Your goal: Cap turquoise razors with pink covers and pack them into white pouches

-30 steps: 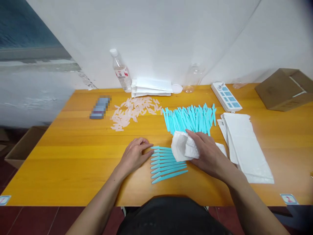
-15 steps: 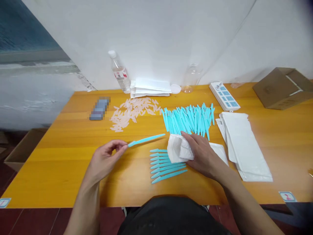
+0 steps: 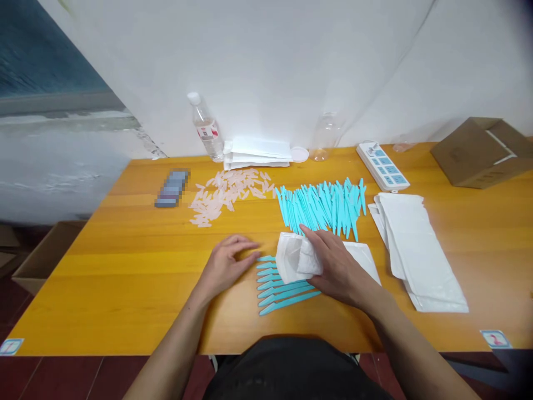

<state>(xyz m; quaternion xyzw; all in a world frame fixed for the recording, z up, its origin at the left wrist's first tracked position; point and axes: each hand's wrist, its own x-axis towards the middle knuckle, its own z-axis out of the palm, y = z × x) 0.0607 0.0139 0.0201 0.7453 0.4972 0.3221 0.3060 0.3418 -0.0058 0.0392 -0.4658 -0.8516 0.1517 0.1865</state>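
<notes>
My left hand (image 3: 233,264) is over the table with thumb and fingers apart, nothing showing between them. Its fingertips are close to the left ends of a row of turquoise eyebrow razors (image 3: 287,303). In my right hand (image 3: 335,261) is a white plastic bag (image 3: 289,258), gripped with its mouth spread toward the left. The bag covers part of the row, and what lies inside it is hidden. Just beyond the hands lies a large pile of turquoise eyebrow razors (image 3: 320,205). Left of that pile, many small pale pink covers (image 3: 229,191) are scattered.
At right lie flat white bags (image 3: 425,250), with a power strip (image 3: 383,166) behind them. A cardboard box (image 3: 478,153) stands far right. Along the wall are a bottle (image 3: 208,133), folded white packets (image 3: 258,153) and a clear jar (image 3: 327,139). A blurred phone-like object (image 3: 172,188) lies at left.
My left hand has moved right toward the row, and the razor it held no longer shows. My right hand with the bag has shifted slightly left.
</notes>
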